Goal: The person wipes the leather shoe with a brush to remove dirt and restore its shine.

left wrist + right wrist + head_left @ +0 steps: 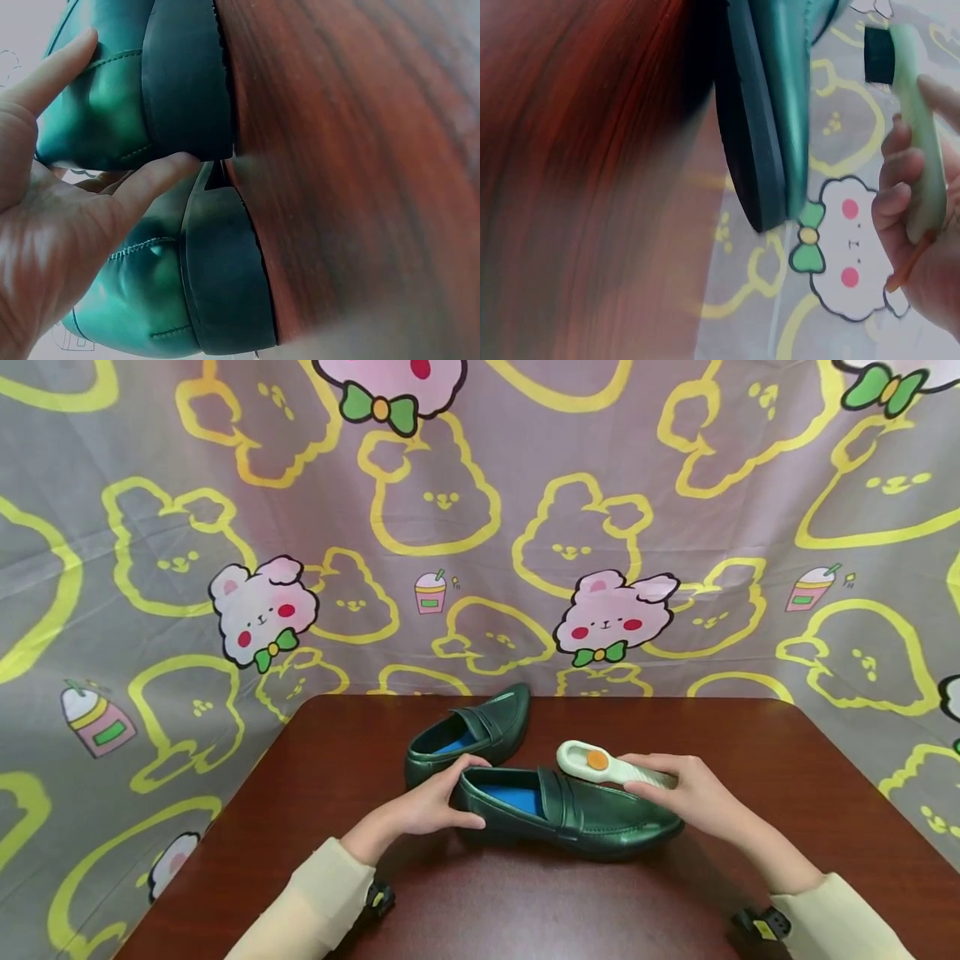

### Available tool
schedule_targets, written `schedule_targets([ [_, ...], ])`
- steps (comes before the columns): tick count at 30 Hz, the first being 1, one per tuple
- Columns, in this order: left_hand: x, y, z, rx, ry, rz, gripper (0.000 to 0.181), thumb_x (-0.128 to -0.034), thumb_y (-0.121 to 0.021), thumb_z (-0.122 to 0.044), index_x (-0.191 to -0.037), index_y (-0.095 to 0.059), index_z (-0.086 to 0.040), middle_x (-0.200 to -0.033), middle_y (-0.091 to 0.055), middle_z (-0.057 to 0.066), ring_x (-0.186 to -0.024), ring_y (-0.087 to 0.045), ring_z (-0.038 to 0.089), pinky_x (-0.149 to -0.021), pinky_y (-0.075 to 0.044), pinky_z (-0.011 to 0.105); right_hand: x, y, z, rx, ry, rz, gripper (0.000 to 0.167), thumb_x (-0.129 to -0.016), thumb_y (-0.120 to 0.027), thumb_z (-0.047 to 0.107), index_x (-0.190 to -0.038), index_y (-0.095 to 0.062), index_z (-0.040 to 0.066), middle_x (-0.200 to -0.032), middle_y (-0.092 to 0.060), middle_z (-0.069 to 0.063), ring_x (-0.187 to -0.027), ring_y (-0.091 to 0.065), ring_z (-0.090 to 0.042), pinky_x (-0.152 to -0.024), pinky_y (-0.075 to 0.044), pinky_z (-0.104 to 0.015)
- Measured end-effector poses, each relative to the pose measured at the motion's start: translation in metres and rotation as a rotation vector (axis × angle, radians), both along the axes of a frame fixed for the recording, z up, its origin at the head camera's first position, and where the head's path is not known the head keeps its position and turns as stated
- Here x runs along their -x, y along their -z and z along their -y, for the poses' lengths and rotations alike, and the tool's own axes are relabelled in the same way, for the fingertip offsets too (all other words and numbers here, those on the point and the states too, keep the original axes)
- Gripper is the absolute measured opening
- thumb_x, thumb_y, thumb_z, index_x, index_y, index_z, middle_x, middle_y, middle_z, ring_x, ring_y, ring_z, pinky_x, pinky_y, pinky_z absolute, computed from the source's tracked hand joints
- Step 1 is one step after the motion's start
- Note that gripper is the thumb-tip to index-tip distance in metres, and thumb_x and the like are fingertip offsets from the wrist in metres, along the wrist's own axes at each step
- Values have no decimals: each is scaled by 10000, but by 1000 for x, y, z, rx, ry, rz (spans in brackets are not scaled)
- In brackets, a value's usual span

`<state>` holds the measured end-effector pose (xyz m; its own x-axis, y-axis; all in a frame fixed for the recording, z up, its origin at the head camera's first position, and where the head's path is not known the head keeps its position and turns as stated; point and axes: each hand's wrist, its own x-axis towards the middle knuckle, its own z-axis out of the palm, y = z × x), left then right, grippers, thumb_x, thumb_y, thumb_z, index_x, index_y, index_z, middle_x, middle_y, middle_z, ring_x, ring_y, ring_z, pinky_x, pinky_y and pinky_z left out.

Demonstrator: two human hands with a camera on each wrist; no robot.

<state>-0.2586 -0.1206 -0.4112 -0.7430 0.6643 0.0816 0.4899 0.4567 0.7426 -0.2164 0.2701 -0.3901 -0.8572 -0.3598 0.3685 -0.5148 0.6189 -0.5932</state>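
**One nearer loafer [558, 810] is being gripped, one brush [622, 771] is being held**

Closest, dark wrist devices [386, 892] are sitting at the cuffs of cream sleeves [307, 893], any marking on them being too small to read. The left hand [431, 797] is gripping the nearer loafer's heel, thumb lying along the near side, fingers curling over the back. That dark green shoe is standing around the middle of the table [585, 902], toe pointing towards the right edge, blue insole [517, 797] showing. The right hand [693, 785] is holding the brush's pale handle in curled fingers, along the shoe's far side and raised off the table; an orange button [597, 760] is facing up. The farther loafer [480, 731] is standing left of centre, its toe nearing the far edge, its heel being partly hidden by the nearer shoe. Behind that edge a grey cloth [495, 410] is hanging, showing yellow outlines, bunny faces [264, 614] and pink cups [430, 593], whose green labels are too small to read.
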Motion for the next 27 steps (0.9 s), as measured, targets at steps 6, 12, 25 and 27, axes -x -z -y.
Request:
schedule_targets([
  [6,1,-1,0,-1,-2,-3,718,-820,-791,-303,-1379,-344,-239,-1258,-512,2,-1131,-495,172,-999,-381,429,-13,-4,-11,11,-90,80,322,-895,-718,248,-1209,-690,184,-1095,-687,47,-961,-619,-81,-758,-498,-256],
  [12,1,0,0,0,-2,-1,718,-825,-787,-303,-1383,-341,-234,-1259,-510,6,-1121,-500,171,-995,-385,424,-1,5,-15,-70,-31,66,324,-906,-702,291,-1192,-702,139,-1047,-692,29,-846,-578,-60,-698,-465,-243],
  [25,-1,0,1,-8,-4,3,721,-818,-795,-301,-1380,-348,-239,-1262,-518,-5,-1133,-498,166,-1013,-372,425,-15,-4,-22,-17,-30,88,311,-894,-718,279,-1193,-700,197,-1058,-691,42,-882,-604,-73,-686,-483,-246],
  [27,0,0,1,-7,-5,7,724,-815,-798,-298,-1380,-348,-242,-1264,-518,-8,-1136,-496,164,-1018,-367,423,-19,-5,-20,-23,-78,100,316,-894,-718,273,-1200,-695,197,-1075,-690,52,-932,-617,-67,-720,-494,-243],
])
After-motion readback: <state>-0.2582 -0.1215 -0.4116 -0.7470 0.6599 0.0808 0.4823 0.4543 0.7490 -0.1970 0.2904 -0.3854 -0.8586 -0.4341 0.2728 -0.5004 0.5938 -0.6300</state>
